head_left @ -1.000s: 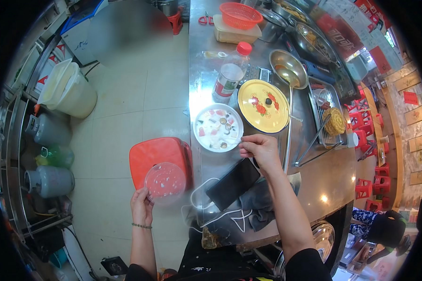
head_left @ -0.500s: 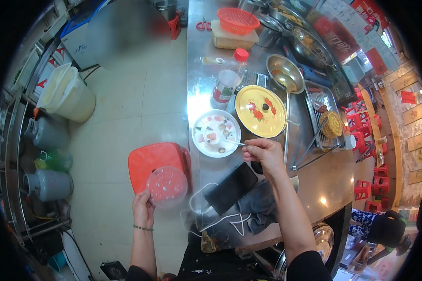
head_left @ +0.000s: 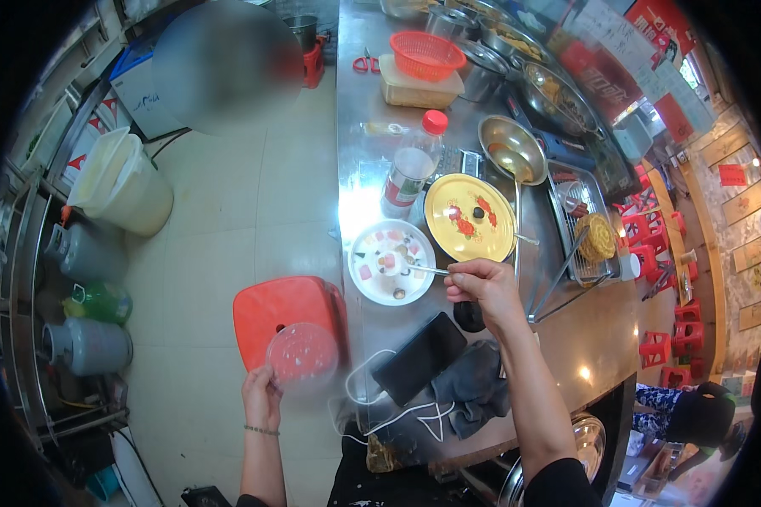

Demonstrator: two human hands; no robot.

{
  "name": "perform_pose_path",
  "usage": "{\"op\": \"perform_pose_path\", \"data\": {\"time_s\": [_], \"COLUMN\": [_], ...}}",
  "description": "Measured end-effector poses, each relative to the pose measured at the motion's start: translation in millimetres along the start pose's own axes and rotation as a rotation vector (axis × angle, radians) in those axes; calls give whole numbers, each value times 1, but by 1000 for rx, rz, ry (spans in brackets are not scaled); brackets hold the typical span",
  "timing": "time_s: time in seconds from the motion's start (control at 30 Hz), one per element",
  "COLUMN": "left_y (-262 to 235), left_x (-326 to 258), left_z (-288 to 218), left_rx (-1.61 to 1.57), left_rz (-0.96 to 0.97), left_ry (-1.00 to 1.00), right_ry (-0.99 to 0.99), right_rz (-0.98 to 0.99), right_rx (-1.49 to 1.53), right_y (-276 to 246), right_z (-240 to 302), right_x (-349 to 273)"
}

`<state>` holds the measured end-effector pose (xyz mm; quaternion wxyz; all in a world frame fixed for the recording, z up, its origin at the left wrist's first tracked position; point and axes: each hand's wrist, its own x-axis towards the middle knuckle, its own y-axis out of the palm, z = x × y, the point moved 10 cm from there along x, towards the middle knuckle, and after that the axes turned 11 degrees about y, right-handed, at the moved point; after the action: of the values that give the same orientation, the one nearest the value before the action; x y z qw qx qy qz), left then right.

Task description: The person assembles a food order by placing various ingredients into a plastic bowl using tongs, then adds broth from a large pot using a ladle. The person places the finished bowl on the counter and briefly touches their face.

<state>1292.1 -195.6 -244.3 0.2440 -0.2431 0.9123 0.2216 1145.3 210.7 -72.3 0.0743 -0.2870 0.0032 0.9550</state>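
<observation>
My left hand [head_left: 262, 397] grips the edge of a clear round plastic lid [head_left: 303, 353], spotted with white drops, above a red plastic stool [head_left: 258, 308]. The fingers of my right hand [head_left: 484, 287] are closed round the thin handle of a metal spoon [head_left: 431, 270]. Its far end dips into a white bowl [head_left: 354, 283] of milky liquid, where pink cubes and several dark pieces float; the spoon's head is under the liquid. Just beyond the bowl are a clear plastic bottle [head_left: 411, 169] with a red cap and a yellow flowered lid [head_left: 457, 241] with a dark knob.
A black phone-like slab [head_left: 418, 359], a white cable [head_left: 397, 411] and a grey cloth [head_left: 469, 389] lie at the counter's near side. A ladle rests in a metal bowl [head_left: 492, 131]; tongs [head_left: 558, 279] lie beside a wire-rack tray [head_left: 596, 253]. Gas cylinders [head_left: 99, 346] stand far left.
The whole view has shifted slightly, so things sit lower. My right hand has moved the spoon a little within the bowl, and the floating pieces have shifted. My left hand still holds the lid.
</observation>
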Motion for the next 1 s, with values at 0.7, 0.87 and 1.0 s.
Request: {"op": "perform_pose_path", "data": {"time_s": [0.7, 0.87, 1.0], "left_y": [-28, -30, -39], "left_x": [25, 29, 31], "left_z": [3, -1, 3], "left_rx": [57, 130, 119], "left_rz": [-117, -131, -154], "left_ry": [23, 23, 31], "right_ry": [-285, -474, -463], "right_rz": [196, 331, 578], "right_rx": [-104, -50, -237], "right_y": [8, -1, 13], "right_z": [128, 145, 153], "right_x": [-58, -77, -86]}}
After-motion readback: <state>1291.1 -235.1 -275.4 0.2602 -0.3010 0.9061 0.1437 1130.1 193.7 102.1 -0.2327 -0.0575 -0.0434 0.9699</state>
